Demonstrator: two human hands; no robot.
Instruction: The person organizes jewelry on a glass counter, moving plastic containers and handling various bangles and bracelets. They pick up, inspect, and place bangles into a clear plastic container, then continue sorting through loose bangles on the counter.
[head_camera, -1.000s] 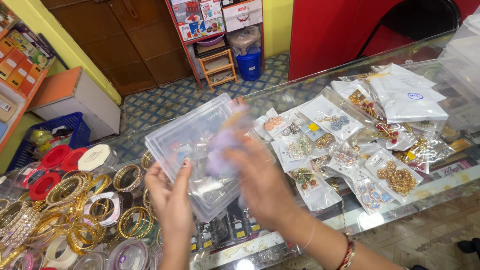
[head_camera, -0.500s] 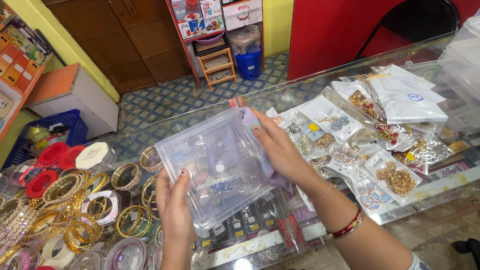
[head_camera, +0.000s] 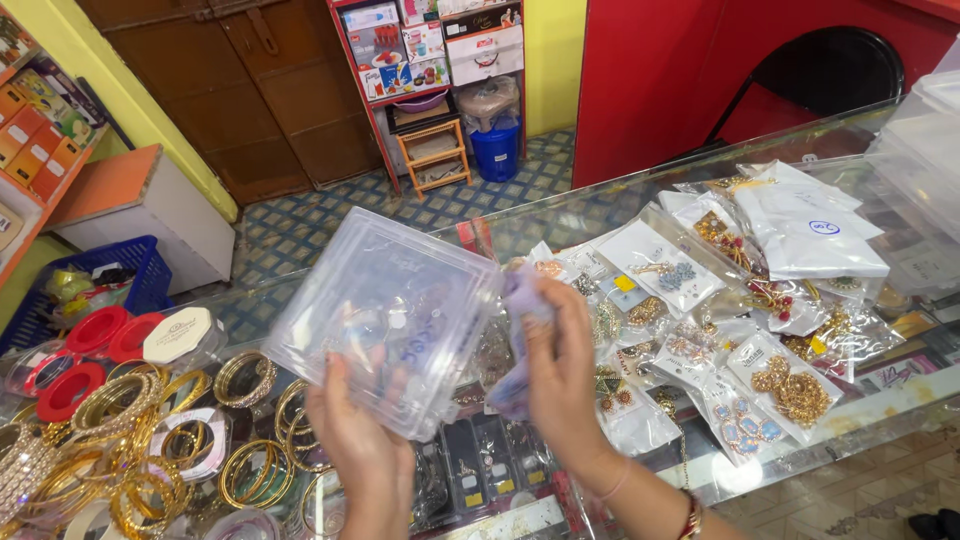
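My left hand (head_camera: 362, 440) grips the near edge of a clear flat plastic box (head_camera: 385, 310) and holds it tilted above the glass counter (head_camera: 900, 400). My right hand (head_camera: 562, 375) is at the box's right side, its fingers closed on a small pale lilac packet (head_camera: 520, 300) that touches the box's edge. Small items show faintly through the box's lid.
Gold bangles (head_camera: 110, 455) and red round cases (head_camera: 95, 335) crowd the counter's left. Clear packets of earrings and jewellery (head_camera: 740, 290) cover its right. Stacked clear boxes (head_camera: 925, 150) stand at the far right. Beyond the counter are a blue basket (head_camera: 110, 270) and a red shelf (head_camera: 430, 70).
My right hand has come off the top of the box to its right edge and holds the lilac packet there. The box has tipped slightly to the left.
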